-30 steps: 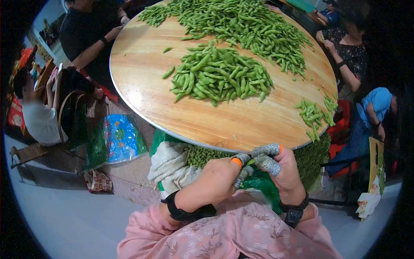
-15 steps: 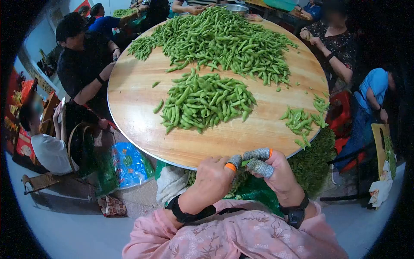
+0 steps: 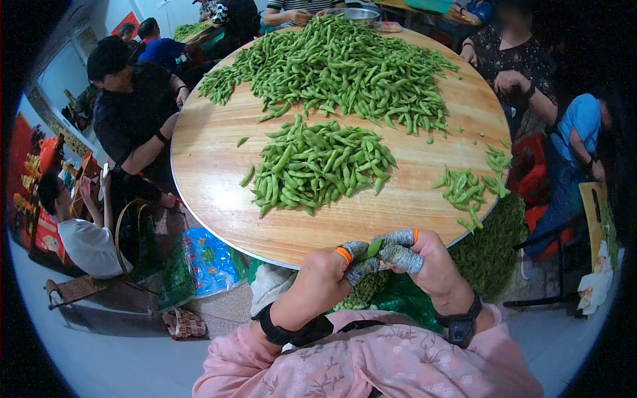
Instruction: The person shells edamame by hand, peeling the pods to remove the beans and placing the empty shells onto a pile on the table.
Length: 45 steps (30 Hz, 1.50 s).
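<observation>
In front of my chest, at the near edge of the round wooden table, my hands meet over one green soybean pod. My left hand is closed, its grey-knit-covered fingertips pinching the pod from the left. From the other side my right hand grips the same pod between covered thumb and forefinger. Orange bands edge the finger covers. Beyond them lies a small heap of pods, with a much larger pile of pods behind it. Shelled beans show partly below my hands.
Flat, opened-looking pods lie at the table's right edge, above a mound of green husks on the floor. People sit around the table. A metal bowl stands at the far side; a blue plastic bag lies at lower left.
My left hand has turned, bringing its covered thumb and finger against the pod, which now shows more upright between both hands. The person at right has lowered one hand. The view shifted slightly.
</observation>
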Each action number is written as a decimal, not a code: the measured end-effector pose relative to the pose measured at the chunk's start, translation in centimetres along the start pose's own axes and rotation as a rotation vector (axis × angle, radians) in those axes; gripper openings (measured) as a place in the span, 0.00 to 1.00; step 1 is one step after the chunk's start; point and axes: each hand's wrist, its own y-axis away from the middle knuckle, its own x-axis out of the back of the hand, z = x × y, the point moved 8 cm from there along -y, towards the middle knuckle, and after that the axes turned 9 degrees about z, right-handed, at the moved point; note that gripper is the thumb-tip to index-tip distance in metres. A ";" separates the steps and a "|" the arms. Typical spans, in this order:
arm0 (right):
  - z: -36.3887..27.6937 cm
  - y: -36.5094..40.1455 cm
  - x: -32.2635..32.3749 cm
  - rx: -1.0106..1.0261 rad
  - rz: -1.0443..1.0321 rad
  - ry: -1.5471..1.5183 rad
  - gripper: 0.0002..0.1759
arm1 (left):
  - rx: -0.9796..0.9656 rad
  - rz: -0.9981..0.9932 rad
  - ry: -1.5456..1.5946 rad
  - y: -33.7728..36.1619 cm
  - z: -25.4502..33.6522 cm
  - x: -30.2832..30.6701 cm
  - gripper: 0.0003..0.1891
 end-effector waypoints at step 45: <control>-0.2 -0.7 -0.8 0.192 -0.115 0.029 0.08 | -0.266 0.097 -0.210 -0.3 1.5 -0.2 0.07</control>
